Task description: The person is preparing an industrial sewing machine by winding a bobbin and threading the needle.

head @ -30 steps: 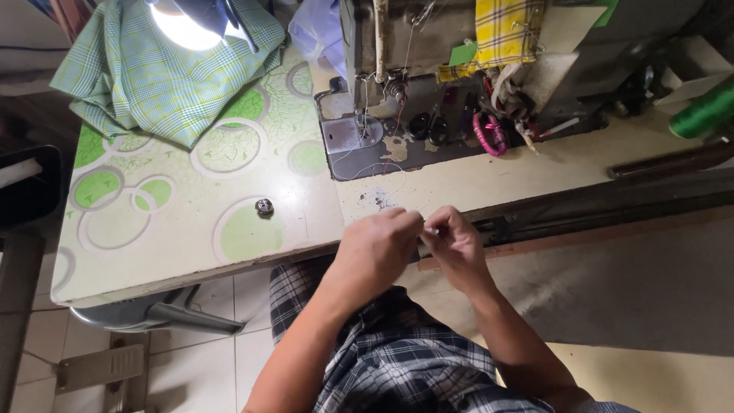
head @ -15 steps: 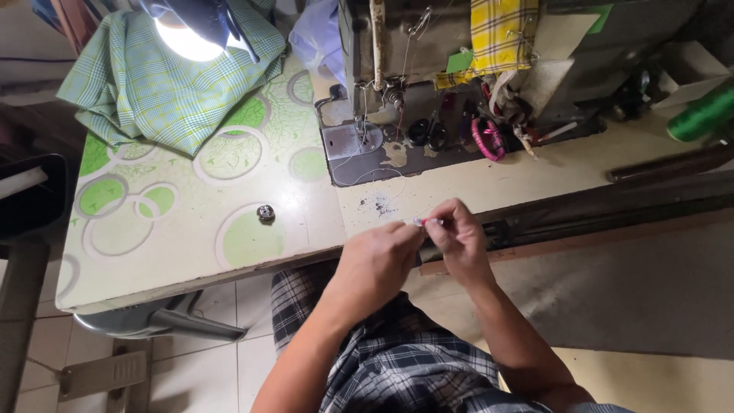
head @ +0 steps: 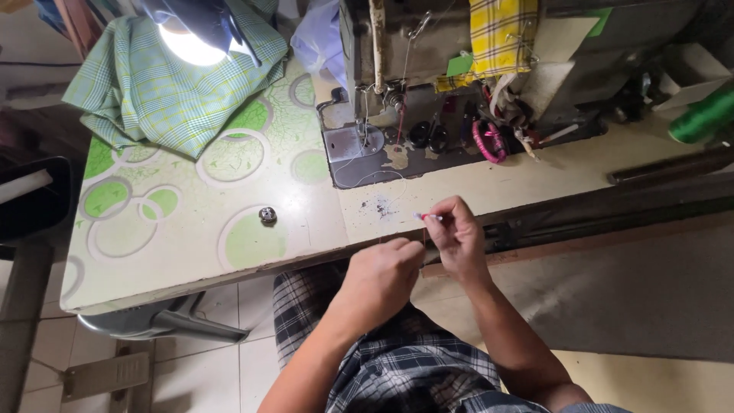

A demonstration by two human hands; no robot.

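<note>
My right hand [head: 456, 237] is raised at the table's front edge, pinching a tiny red-and-white object [head: 428, 217] between thumb and forefinger. My left hand [head: 380, 279] sits just below and left of it, fingers curled closed, fingertips close to the right hand; a thin thread seems to run between them, too fine to be sure. Behind the hands stands the sewing machine [head: 397, 99] with its needle area [head: 359, 141] and white thread trailing over the table.
A green checked cloth [head: 168, 92] lies at the back left under a bright lamp [head: 191, 42]. A small metal bobbin [head: 267, 215] rests on the circle-patterned table cover [head: 153, 222]. Yellow checked fabric [head: 501, 34], a pink ring [head: 489, 141] and a green thread cone [head: 703, 115] are at the back.
Both hands have stayed together at the table edge with small finger movements. The right hand has lifted slightly, showing the small red-and-white object.
</note>
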